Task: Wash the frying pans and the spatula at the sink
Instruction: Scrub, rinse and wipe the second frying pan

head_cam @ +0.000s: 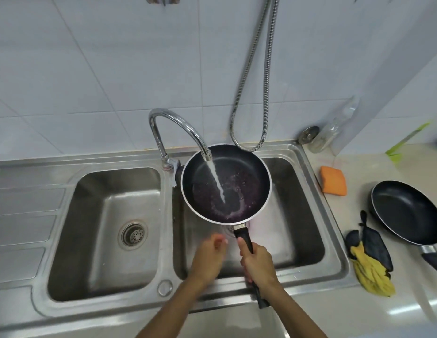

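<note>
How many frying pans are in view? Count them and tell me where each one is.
2. One frying pan is held by its handle in the right hand over the right sink basin, under the running tap. The other pan sits on the counter, right of the sink.

A frying pan (226,182) is held over the right basin (298,215) of the sink, under the faucet (178,132) that is mounted behind the divider. The left basin (103,228) lies beside it. On the counter (383,167) to the right, a sponge (333,181) is placed behind a second pan (407,212), and a cloth (371,262) lies between that pan and the sink.
</note>
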